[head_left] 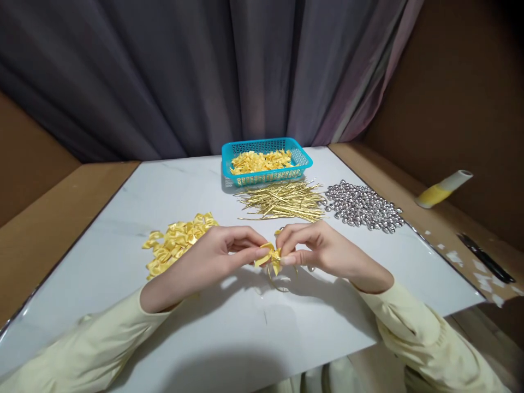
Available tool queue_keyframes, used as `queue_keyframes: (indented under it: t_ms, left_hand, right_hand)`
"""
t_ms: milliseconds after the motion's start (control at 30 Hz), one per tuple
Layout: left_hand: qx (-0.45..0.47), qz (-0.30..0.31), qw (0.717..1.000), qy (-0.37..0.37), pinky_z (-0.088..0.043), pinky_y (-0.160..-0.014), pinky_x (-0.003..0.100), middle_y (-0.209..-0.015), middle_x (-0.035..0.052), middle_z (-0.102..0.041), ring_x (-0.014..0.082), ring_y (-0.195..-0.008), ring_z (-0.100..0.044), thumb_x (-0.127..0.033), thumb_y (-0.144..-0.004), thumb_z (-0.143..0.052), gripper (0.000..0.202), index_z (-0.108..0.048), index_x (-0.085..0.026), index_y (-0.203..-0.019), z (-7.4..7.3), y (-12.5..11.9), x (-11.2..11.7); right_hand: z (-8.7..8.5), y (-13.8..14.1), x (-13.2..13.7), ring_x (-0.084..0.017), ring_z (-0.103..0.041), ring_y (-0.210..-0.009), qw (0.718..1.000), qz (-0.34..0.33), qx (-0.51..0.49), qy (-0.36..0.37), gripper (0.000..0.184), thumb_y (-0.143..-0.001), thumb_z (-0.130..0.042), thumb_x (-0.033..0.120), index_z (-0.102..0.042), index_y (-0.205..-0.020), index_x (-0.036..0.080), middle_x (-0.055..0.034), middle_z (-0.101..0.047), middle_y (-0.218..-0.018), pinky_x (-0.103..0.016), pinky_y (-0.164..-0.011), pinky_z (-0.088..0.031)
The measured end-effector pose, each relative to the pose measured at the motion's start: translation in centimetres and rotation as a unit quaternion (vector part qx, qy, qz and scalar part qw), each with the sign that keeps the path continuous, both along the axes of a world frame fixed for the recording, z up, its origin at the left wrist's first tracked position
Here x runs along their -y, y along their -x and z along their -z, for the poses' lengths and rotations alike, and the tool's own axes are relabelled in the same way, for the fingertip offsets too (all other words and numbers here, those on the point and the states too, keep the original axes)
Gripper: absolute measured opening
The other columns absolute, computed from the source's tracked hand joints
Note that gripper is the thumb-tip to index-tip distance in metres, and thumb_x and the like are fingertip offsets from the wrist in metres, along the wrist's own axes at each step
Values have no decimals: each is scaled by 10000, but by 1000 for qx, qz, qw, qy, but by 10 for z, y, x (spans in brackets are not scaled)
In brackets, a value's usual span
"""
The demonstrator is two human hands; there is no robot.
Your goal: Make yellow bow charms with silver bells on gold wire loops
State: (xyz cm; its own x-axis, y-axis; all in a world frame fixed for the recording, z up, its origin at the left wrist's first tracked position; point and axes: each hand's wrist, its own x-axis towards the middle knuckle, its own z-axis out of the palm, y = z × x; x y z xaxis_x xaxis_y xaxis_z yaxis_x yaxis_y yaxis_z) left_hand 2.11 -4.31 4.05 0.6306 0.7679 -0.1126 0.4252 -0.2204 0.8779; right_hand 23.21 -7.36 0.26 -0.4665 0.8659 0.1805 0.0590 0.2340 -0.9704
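Observation:
Above the middle of the white board, my left hand (227, 248) pinches one side of a yellow ribbon bow (268, 255) between thumb and fingers. From the other side my right hand (313, 248) is closed on the same bow near its knot. A thin gold wire (280, 289) curves down in a loop below the bow. What lies under my right fingertips is partly hidden. Beyond my left wrist is a heap of yellow ribbon bows (178, 243). Gold twist ties (282, 199) lie in a bundle past both hands.
At the back, a turquoise basket (266, 179) holds yellow ribbon pieces (262, 160). Silver beads (364, 204) are spread at the right. On the brown surface beyond the board stand a white-and-yellow tube (444, 189), a black pen-like tool (485, 257) and white scraps (454, 257). A grey curtain (196, 71) hangs behind.

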Motion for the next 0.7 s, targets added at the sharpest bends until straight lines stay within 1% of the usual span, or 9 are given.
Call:
queue_keyframes:
  t_ms: [100, 167, 233, 300, 400, 467, 533, 600, 700]
  left_hand:
    - [9, -1, 1000, -15, -510, -612, 213, -748, -10, -756, 142, -686, -690, -280, -853, -615, 127, -645, -205, -952, 3, -1, 5]
    - [1, 0, 1000, -20, -502, -605, 210, -743, -9, -762, 141, -675, -689, -280, -854, -609, 176, -618, -204, -1012, 3, -2, 7]
    - [-5, 2, 1000, -22, -502, -623, 207, -771, -2, -767, 144, -710, -699, -276, -847, -610, 173, -626, -198, -1001, 3, -2, 7]
    - [-2, 3, 1000, -24, -501, -635, 206, -793, 1, -763, 143, -733, -700, -266, -844, -601, 127, -647, -196, -940, 3, -1, 6]
    - [5, 9, 1000, -15, -494, -607, 219, -769, 1, -739, 142, -700, -677, -290, -847, -572, 127, -655, -193, -857, 3, -1, 5]
    - [0, 18, 1000, 17, -492, -584, 231, -751, 6, -736, 153, -684, -671, -341, -838, -593, 167, -639, -191, -894, 5, -1, 4]
    - [-7, 32, 999, 41, -499, -585, 234, -759, 7, -741, 160, -692, -680, -355, -823, -630, 214, -617, -191, -960, 6, -1, 5]
    - [-4, 38, 998, 43, -513, -602, 231, -772, 6, -749, 162, -710, -697, -304, -812, -650, 195, -612, -192, -967, 7, -2, 6]
    - [5, 28, 998, 52, -536, -617, 236, -807, 27, -772, 182, -752, -725, -255, -812, -638, 129, -624, -187, -921, 7, -2, 6]
  right_hand:
    - [0, 0, -2, -126, -595, -726, 1000, 9, -10, 16, 116, -801, -673, 123, -694, -700, 174, -12, -648, -803, -281, -679, -484]
    - [0, 0, -3, -125, -590, -724, 1000, 19, -4, 6, 112, -805, -669, 125, -702, -709, 173, -12, -647, -795, -276, -669, -473]
    - [0, 1, -2, -125, -585, -717, 1000, 25, 4, -4, 112, -801, -668, 115, -709, -715, 174, -12, -645, -784, -276, -662, -463]
    - [0, 2, -1, -131, -584, -719, 1000, 26, 12, -9, 118, -800, -664, 105, -709, -714, 173, -14, -641, -775, -287, -674, -464]
    - [1, 3, 1, -140, -588, -721, 999, 24, 39, -25, 124, -813, -649, 109, -702, -719, 170, -22, -645, -787, -301, -686, -472]
    - [2, 4, 2, -141, -590, -715, 997, 27, 57, -37, 116, -819, -643, 114, -698, -731, 166, -30, -651, -808, -296, -664, -474]
    - [2, 5, 2, -141, -591, -707, 996, 33, 66, -40, 111, -820, -642, 113, -692, -732, 160, -34, -653, -812, -289, -645, -474]
    - [1, 5, 3, -139, -587, -697, 996, 38, 72, -39, 109, -821, -644, 112, -691, -734, 159, -35, -656, -808, -284, -632, -472]
    - [1, 6, 3, -142, -590, -704, 995, 41, 83, -43, 111, -819, -646, 111, -697, -734, 160, -36, -661, -803, -284, -636, -473]
